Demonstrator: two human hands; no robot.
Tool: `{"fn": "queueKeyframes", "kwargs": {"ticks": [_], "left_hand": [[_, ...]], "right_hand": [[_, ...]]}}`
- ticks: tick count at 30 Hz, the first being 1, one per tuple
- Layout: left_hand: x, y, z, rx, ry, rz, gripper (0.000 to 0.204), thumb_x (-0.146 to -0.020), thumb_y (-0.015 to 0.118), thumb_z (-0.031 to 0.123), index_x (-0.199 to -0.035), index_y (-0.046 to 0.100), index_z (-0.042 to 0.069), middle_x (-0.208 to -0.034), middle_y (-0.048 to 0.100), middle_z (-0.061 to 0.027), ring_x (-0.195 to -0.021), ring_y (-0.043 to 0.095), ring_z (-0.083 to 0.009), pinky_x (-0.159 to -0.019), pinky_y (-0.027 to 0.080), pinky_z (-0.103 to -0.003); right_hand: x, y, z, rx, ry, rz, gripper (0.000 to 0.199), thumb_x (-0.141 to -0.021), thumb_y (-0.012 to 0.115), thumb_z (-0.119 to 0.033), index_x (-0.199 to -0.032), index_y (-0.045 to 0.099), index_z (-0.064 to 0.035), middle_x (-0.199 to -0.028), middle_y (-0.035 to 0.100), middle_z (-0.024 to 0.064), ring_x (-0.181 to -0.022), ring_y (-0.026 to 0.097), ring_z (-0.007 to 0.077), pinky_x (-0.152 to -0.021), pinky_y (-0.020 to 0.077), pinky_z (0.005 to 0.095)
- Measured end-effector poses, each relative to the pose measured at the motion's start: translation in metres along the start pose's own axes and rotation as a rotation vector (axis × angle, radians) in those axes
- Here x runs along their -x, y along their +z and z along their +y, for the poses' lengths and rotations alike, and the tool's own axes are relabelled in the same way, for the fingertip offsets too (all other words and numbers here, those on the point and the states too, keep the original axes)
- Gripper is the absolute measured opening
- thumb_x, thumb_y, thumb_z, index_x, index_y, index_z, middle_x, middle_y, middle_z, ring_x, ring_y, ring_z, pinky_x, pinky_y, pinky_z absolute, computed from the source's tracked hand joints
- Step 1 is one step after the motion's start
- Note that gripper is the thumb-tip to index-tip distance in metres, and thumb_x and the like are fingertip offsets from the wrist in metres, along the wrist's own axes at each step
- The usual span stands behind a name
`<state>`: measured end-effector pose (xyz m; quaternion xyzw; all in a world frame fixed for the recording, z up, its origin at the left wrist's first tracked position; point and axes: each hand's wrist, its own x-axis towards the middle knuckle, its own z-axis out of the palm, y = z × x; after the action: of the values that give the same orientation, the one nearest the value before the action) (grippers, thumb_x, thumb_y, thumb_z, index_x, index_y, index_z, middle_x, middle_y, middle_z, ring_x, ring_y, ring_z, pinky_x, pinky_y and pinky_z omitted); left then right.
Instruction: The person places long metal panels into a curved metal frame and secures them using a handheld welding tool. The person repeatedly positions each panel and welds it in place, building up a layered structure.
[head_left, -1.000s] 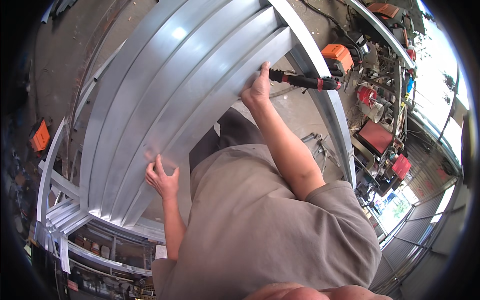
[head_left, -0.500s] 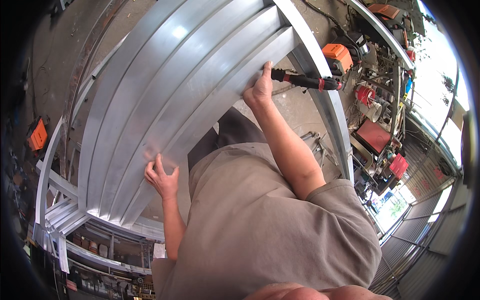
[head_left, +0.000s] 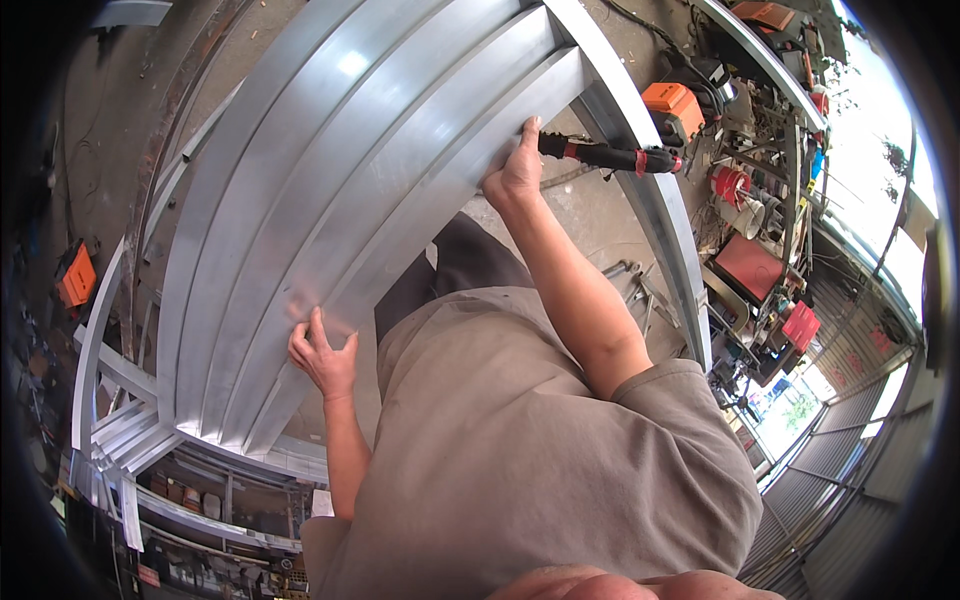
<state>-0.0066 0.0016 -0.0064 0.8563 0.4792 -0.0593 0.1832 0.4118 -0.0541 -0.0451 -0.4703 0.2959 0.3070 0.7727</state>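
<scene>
A large panel of silvery metal slats [head_left: 300, 190], their lines bowed by the wide lens, fills the view from eight o'clock round to twelve; what carries its weight is out of sight. A person in a grey-brown T-shirt [head_left: 550, 430] leans in from five o'clock, close enough that both arms reach it. A pale metal frame bar [head_left: 662, 220] sweeps from half past twelve to past three, meeting the upper slat ends and seemingly tying them together. Beyond it, near half past one, an orange-topped machine [head_left: 672, 110] sits on the floor, apart from the panel. A black tool handle with red bands [head_left: 610, 157] crosses the bar at half past one, its near end beside the right hand [head_left: 515, 175]; whether that hand also holds it, I cannot tell. The right hand lies on the edge of the nearest slat [head_left: 430, 215], thumb along its face, probably to steady it; its other fingers are hidden, so their closure is unclear. Towards half past eight, the left hand [head_left: 325, 360] touches the slats with fingertips, its fingers loosely spread and thumb wide, bracing rather than gripping, it seems.
</scene>
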Motion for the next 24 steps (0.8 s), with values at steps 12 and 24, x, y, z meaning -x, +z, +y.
{"fn": "queueKeyframes", "kwargs": {"ticks": [12,24], "left_hand": [[0.0013,0.0003,-0.0027,0.023,0.003,0.0,0.097,-0.058,0.096,0.026,-0.146,0.055,0.023,-0.129,0.044,-0.0119,-0.125,0.042,-0.0372,-0.109,0.034,-0.058],[0.0023,-0.0004,0.0001,0.041,-0.039,-0.02,0.097,-0.059,0.095,0.023,-0.147,0.054,0.024,-0.131,0.043,-0.0133,-0.127,0.042,-0.0382,-0.111,0.034,-0.057]], "right_hand": [[-0.0024,-0.0009,0.0042,0.052,-0.034,0.027,0.077,-0.106,0.044,-0.06,-0.156,0.034,-0.0027,-0.16,0.041,0.0135,-0.145,0.041,0.0336,-0.122,0.033,0.0505],[-0.001,0.0024,0.0063,0.076,-0.07,0.043,0.078,-0.106,0.044,-0.059,-0.156,0.033,-0.0005,-0.163,0.037,0.0123,-0.145,0.041,0.0332,-0.121,0.0352,0.0489]]}}
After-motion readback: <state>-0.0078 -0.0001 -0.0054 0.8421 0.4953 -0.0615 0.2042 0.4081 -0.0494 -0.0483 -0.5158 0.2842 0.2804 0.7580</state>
